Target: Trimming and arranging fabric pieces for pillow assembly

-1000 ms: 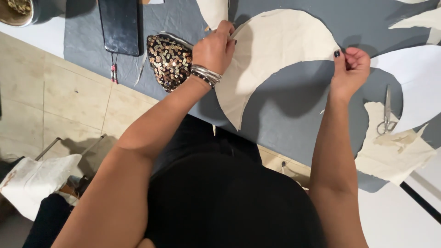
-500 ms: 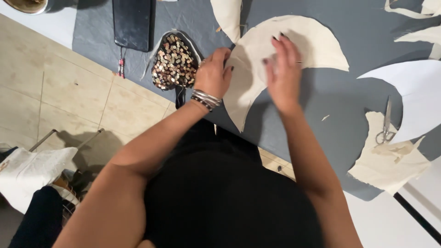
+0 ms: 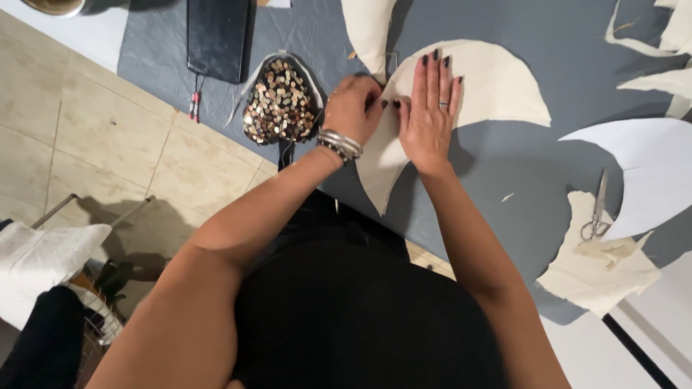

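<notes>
A curved, crescent-shaped piece of cream fabric (image 3: 497, 86) lies on the grey cloth-covered table (image 3: 504, 180). My right hand (image 3: 431, 108) rests flat on it, fingers spread and pointing away from me, pressing it down. My left hand (image 3: 353, 108), with bracelets on the wrist, has its fingers curled and pinches the left edge of the same fabric piece beside my right hand. A sequined heart-shaped piece (image 3: 280, 104) lies just left of my left hand.
Scissors (image 3: 597, 212) lie on a cream fabric scrap (image 3: 598, 266) at right, next to a white paper pattern (image 3: 641, 173). More cream offcuts (image 3: 367, 29) lie at the back. A black flat object (image 3: 216, 36) sits at upper left. The tiled floor (image 3: 108, 166) is left of the table.
My right hand moved left from the fabric's far right edge to its middle and flattened on it. My left hand stayed at the left edge.
</notes>
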